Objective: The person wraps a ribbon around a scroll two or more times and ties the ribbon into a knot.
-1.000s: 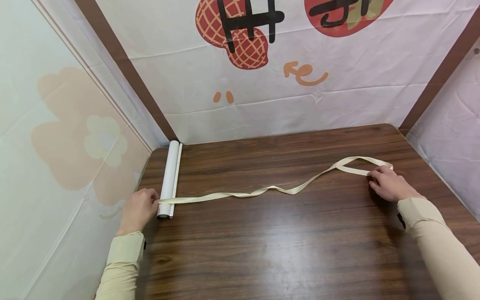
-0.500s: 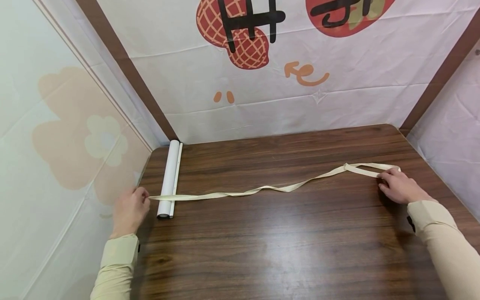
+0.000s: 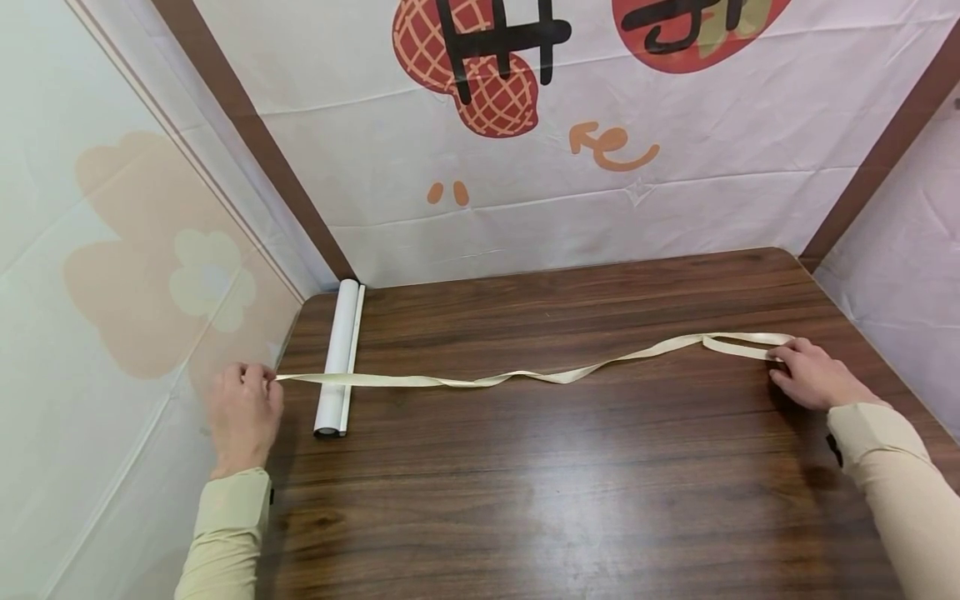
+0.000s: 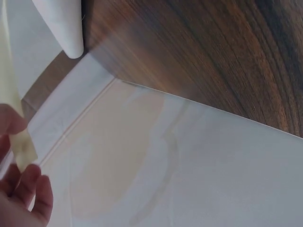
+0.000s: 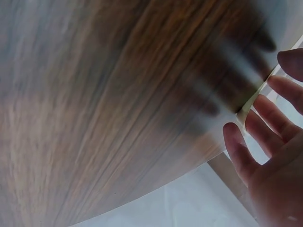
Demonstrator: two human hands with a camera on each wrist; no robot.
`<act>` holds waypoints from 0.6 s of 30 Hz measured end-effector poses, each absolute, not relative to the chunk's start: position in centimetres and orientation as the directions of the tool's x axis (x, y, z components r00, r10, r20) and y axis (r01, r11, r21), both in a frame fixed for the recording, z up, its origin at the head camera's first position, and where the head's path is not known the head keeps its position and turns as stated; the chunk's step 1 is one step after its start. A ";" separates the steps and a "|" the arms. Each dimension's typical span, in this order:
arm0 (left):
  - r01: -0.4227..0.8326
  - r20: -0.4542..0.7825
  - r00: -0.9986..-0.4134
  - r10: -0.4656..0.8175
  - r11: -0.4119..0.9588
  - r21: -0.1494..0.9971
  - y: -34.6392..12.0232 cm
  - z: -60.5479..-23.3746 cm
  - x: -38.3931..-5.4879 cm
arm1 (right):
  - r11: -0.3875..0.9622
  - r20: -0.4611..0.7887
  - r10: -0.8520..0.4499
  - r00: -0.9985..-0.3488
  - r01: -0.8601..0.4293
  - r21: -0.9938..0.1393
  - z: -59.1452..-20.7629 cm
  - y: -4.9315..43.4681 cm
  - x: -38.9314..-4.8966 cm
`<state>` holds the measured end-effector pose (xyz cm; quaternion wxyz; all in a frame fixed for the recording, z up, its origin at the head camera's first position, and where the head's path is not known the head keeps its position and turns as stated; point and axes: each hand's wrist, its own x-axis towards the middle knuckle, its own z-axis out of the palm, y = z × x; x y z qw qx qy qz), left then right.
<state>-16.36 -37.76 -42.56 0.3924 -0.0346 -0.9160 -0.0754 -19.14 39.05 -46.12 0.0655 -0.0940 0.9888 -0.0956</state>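
Note:
A long cream ribbon [image 3: 480, 383] stretches across the brown table, slightly twisted along its middle. Its right end doubles back into a narrow loop. My left hand [image 3: 243, 421] pinches the left end, out past the table's left edge; in the left wrist view the tip of the ribbon [image 4: 22, 146] pokes out between thumb and fingers. At the loop, my right hand [image 3: 817, 377] holds the ribbon low over the tabletop. The right wrist view shows the ribbon [image 5: 246, 111] passing behind the fingers, which are spread apart with the thumb close to the index finger.
A white roll [image 3: 337, 358] with a thin white strip [image 3: 352, 358] along its side lies near the table's left edge, under the ribbon. Printed fabric walls [image 3: 525, 242] enclose the table [image 3: 562, 500] at the back and both sides.
My left hand has moved left and away from me, past the roll, with the ribbon's end. My right hand has shifted right. The ribbon is straighter and its loop has narrowed.

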 end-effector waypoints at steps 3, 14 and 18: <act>0.095 0.747 -0.664 -0.028 0.988 0.122 -37.8 -42.4 -16.4 | 0.965 -0.121 -0.193 -0.974 -0.166 -0.201 -46.0 39.4 -19.1; -0.008 0.742 -0.655 -0.142 0.983 0.181 -37.8 -42.3 -16.0 | 0.969 -0.134 -0.179 -0.975 -0.151 -0.196 -46.1 41.0 -18.8; -0.014 0.737 -0.658 -0.156 0.981 0.194 -38.0 -42.5 -15.8 | 0.968 -0.108 -0.184 -0.977 -0.161 -0.193 -46.1 41.3 -18.7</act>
